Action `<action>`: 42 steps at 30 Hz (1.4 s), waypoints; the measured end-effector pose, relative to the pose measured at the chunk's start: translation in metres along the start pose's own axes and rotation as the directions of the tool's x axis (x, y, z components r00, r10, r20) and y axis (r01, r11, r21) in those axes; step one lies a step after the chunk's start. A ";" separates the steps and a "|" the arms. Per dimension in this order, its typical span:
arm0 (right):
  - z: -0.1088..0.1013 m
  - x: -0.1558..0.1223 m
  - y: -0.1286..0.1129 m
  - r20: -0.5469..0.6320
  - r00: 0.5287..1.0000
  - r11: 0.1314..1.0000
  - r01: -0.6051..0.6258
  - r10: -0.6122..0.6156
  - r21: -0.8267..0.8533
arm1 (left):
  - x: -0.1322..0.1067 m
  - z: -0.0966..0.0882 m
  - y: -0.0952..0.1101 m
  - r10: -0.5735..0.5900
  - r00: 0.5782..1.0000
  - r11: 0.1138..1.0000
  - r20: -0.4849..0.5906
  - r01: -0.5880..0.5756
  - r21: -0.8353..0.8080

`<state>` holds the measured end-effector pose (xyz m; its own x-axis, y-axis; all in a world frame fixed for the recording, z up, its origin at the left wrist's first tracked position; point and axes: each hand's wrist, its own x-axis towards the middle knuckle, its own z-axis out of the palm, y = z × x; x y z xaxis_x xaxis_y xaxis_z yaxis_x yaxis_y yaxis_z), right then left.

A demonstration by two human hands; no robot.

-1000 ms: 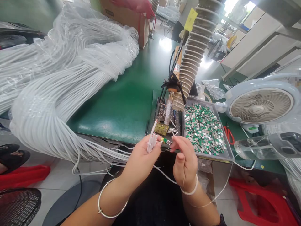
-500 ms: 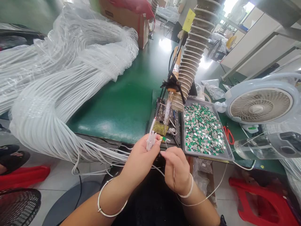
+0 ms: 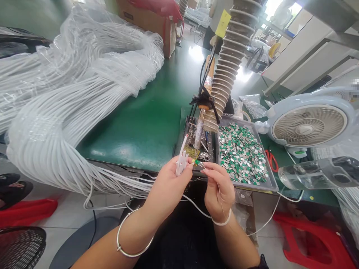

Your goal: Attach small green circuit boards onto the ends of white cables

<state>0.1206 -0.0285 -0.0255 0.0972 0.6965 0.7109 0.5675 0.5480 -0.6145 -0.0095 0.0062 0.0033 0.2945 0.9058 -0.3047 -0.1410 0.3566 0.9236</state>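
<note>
- My left hand [image 3: 166,190] is curled closed around a white connector [image 3: 181,164], held upright at the lower middle of the view.
- My right hand [image 3: 220,192] has its fingertips pinched together just beside a tiny green chip [image 3: 197,162]; whether they grip it, I cannot tell.
- White cables [image 3: 56,127] fill the left side.
- A soldering iron [image 3: 198,130] stands just beyond my hands, beside a tray [image 3: 267,183] of chips.
</note>
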 end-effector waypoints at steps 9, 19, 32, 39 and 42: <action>0.003 0.005 0.000 0.016 1.000 1.000 0.007 -0.007 -0.008 | 0.000 0.000 0.003 0.035 0.999 0.999 -0.014 -0.035 0.002; 0.006 0.009 0.000 0.003 1.000 0.999 0.016 -0.016 -0.043 | 0.004 0.002 0.007 0.071 0.997 0.997 -0.019 -0.071 0.027; 0.007 0.011 -0.002 -0.004 1.000 1.000 0.006 -0.006 -0.030 | 0.003 0.001 0.010 0.074 0.997 0.997 -0.022 -0.074 0.007; 0.008 0.010 -0.003 -0.005 1.000 1.000 0.001 -0.001 -0.009 | 0.002 0.000 0.008 0.077 0.997 0.997 -0.031 -0.076 0.016; 0.007 0.008 -0.002 0.006 1.000 1.000 -0.009 0.009 -0.004 | 0.002 0.000 0.006 0.066 0.998 0.998 -0.026 -0.065 0.023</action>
<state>0.1146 -0.0209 -0.0209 0.0969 0.7042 0.7034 0.5699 0.5401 -0.6192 -0.0100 0.0101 0.0086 0.2598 0.9329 -0.2494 -0.1382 0.2916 0.9465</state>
